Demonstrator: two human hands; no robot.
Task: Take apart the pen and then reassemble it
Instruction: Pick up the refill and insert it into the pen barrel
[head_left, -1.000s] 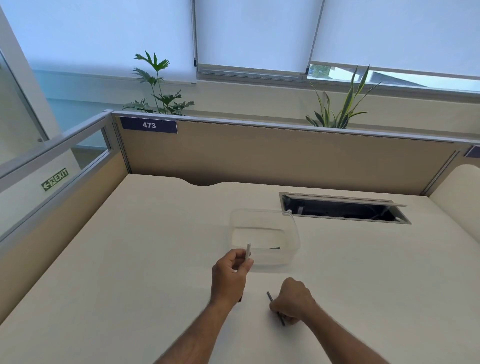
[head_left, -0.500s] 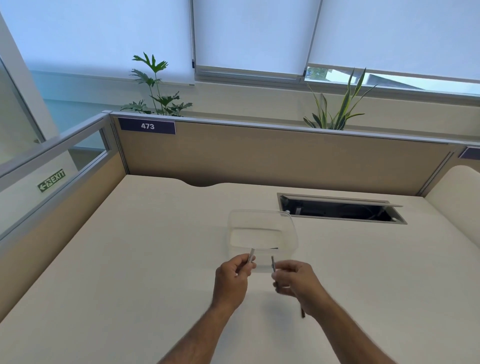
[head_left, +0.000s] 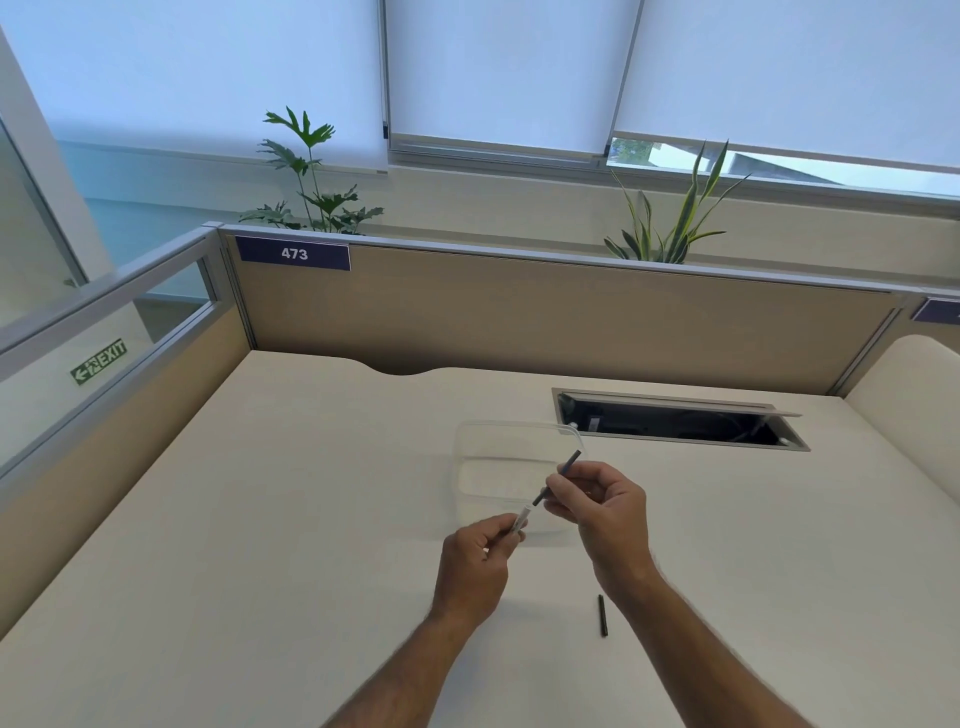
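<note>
My left hand grips a pale clear pen barrel, its open end pointing up and right. My right hand pinches a thin dark refill that slants up to the right; its lower tip sits right at the barrel's mouth. Whether the tip is inside the barrel I cannot tell. A short black pen piece lies loose on the desk below my right wrist. Both hands hover in front of a clear plastic container.
The cream desk is walled by tan partitions at the back and left. An open cable slot is set into the desk at the back right. Two plants stand behind the partition.
My right hand rose from the desk with the dark refill and brought its tip to the barrel in my left hand. A black piece now lies uncovered on the desk.
</note>
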